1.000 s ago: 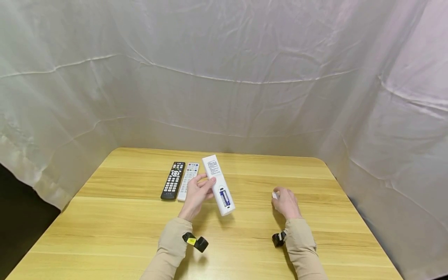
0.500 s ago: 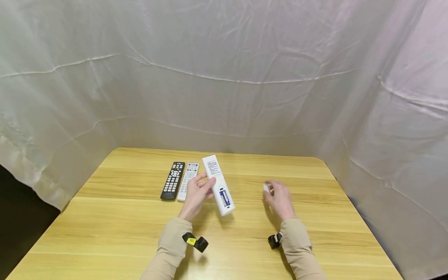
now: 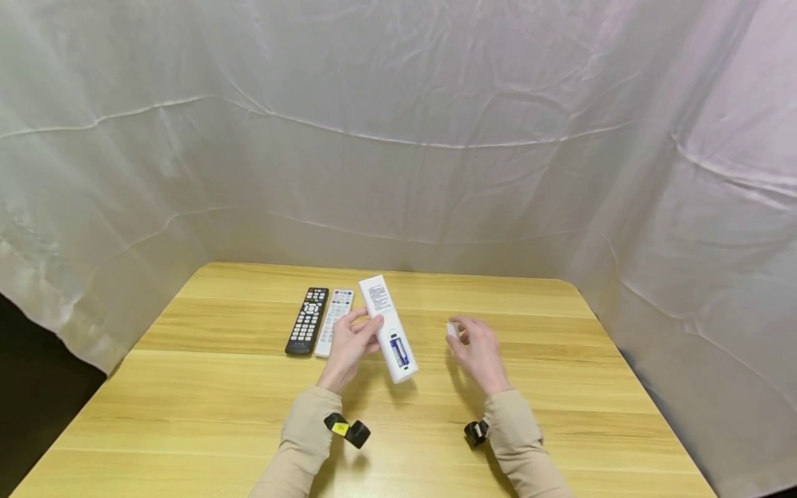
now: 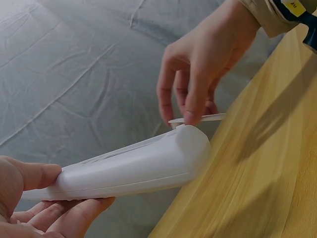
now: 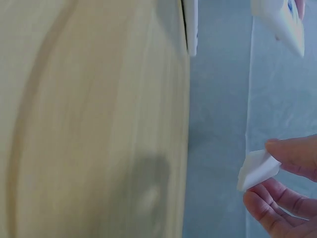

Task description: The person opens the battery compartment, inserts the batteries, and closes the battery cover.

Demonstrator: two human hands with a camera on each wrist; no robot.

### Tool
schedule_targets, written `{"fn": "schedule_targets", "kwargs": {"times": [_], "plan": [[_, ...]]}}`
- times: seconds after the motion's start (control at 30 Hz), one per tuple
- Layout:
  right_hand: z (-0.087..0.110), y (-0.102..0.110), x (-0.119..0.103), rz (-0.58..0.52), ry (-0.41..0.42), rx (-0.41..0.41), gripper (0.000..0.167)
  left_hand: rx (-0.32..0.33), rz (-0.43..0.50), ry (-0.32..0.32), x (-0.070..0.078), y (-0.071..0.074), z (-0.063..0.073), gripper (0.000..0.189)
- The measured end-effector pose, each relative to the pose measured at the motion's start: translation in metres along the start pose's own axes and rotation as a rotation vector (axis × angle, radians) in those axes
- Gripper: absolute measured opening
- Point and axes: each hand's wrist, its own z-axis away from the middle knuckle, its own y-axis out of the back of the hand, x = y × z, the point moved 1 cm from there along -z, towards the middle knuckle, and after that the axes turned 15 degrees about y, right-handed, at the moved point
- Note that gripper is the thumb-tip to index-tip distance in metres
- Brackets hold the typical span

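My left hand (image 3: 350, 346) grips a white remote control (image 3: 381, 311) by its side, thumb on the back, held tilted above the table. Its back faces up, and the uncovered battery compartment shows blue batteries (image 3: 400, 351) inside. To the right, my right hand (image 3: 478, 351) pinches a small white battery cover (image 3: 453, 330) between thumb and fingers, apart from the remote. In the right wrist view the thin cover (image 5: 258, 169) sits at the fingertips. The left wrist view shows the remote (image 4: 133, 166) edge-on, the batteries hidden.
On the wooden table (image 3: 218, 415), a black remote (image 3: 308, 321) and a second white remote (image 3: 335, 324) lie side by side, left of the held one. The left hand partly covers that white remote. A grey curtain (image 3: 398, 187) hangs behind the table and along its sides.
My right hand has moved left with the battery cover, closer to the held remote. The left hand and its remote have stayed in place.
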Motion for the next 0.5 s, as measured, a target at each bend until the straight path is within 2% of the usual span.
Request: {"fn": "schedule_targets", "kwargs": {"times": [0.5], "plan": [[-0.005,-0.007,-0.045,-0.049,0.161,0.108,0.036,-0.002,0.000,-0.003,-0.001,0.001,0.000,0.040]]}}
